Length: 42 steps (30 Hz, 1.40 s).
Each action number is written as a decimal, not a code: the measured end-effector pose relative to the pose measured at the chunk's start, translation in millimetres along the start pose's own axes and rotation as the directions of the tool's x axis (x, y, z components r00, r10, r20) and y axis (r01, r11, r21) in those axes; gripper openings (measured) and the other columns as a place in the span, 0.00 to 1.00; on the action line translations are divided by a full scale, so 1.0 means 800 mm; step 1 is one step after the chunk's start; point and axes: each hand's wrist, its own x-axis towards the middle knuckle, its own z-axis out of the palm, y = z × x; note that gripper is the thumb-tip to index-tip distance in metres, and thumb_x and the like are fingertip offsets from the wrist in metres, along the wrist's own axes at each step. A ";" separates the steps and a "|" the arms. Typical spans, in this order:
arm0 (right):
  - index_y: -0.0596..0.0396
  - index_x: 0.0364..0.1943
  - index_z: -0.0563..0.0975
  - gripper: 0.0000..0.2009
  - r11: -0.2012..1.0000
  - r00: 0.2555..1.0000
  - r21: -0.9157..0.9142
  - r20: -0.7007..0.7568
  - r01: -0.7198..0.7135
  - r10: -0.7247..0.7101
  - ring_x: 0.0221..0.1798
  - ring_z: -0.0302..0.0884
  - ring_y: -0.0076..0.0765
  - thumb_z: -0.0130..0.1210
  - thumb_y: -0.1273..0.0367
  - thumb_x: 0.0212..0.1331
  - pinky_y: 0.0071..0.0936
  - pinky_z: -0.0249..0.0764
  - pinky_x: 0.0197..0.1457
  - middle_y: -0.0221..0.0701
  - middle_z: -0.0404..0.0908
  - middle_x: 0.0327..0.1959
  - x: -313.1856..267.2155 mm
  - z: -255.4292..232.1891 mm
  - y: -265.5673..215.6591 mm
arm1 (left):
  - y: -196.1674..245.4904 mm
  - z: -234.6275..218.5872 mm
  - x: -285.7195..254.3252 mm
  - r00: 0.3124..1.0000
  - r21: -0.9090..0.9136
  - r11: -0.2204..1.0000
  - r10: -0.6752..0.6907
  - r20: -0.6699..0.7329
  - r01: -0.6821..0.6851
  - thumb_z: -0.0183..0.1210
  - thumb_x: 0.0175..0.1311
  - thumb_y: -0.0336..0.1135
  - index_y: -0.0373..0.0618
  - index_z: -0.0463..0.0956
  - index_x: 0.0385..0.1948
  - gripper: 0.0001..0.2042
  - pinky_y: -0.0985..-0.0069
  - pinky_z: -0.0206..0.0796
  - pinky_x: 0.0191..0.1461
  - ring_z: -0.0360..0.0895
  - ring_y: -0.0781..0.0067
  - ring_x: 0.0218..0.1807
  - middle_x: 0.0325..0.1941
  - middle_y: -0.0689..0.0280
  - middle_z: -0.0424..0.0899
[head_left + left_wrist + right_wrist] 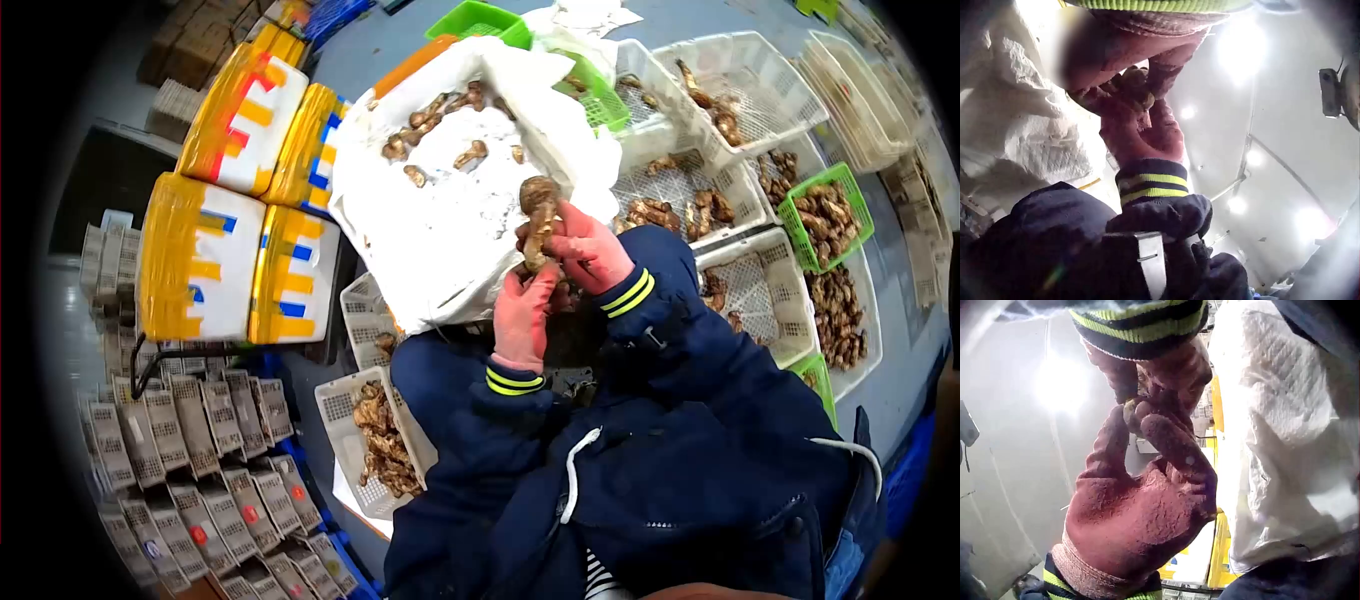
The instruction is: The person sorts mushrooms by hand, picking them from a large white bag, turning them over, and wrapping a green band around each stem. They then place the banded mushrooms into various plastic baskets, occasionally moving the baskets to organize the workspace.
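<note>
A large brown-capped mushroom (540,198) stands cap up between both gloved hands in the head view, over the near right edge of a crate lined with white cloth (410,250). My left hand (523,322), in a pink glove, pinches the mushroom low on its stem. My right hand (592,250), in a matching glove, grips the stem from the right, just below the cap. In both wrist views the hands close together around the stem and hide much of it. Several smaller mushrooms (470,154) lie on the cloth beyond the hands.
White plastic crates (740,85) and a green basket (828,215) of mushrooms stand to the right. Another mushroom crate (372,440) is by the left knee. Taped foam boxes (195,260) and stacked grey crates (190,430) fill the left side.
</note>
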 end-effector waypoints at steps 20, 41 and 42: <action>0.58 0.57 0.65 0.23 0.813 0.197 -0.541 -0.791 0.216 -0.579 0.50 0.73 0.31 0.52 0.73 0.56 0.26 0.71 0.50 0.33 0.74 0.50 -0.567 -0.186 -0.181 | -0.012 -0.084 0.040 0.827 0.006 0.959 -0.248 0.505 0.284 0.39 0.70 0.45 0.42 0.66 0.52 0.19 0.75 0.63 0.47 0.70 0.72 0.43 0.47 0.62 0.75; 0.61 0.60 0.61 0.29 0.946 0.397 -0.314 -0.861 0.074 -0.317 0.44 0.76 0.33 0.57 0.70 0.52 0.30 0.73 0.49 0.35 0.76 0.43 -0.586 -0.250 -0.077 | -0.009 -0.054 0.012 0.924 0.165 0.969 -0.226 0.310 0.182 0.42 0.69 0.46 0.42 0.67 0.51 0.19 0.76 0.62 0.47 0.70 0.74 0.43 0.48 0.64 0.74; 0.61 0.60 0.61 0.29 0.942 0.376 -0.323 -0.865 0.091 -0.332 0.44 0.76 0.32 0.57 0.70 0.52 0.30 0.73 0.49 0.35 0.76 0.44 -0.597 -0.262 -0.070 | -0.012 -0.069 0.027 0.848 0.110 0.967 -0.256 0.464 0.231 0.42 0.70 0.46 0.42 0.67 0.51 0.19 0.76 0.62 0.47 0.69 0.74 0.43 0.48 0.63 0.74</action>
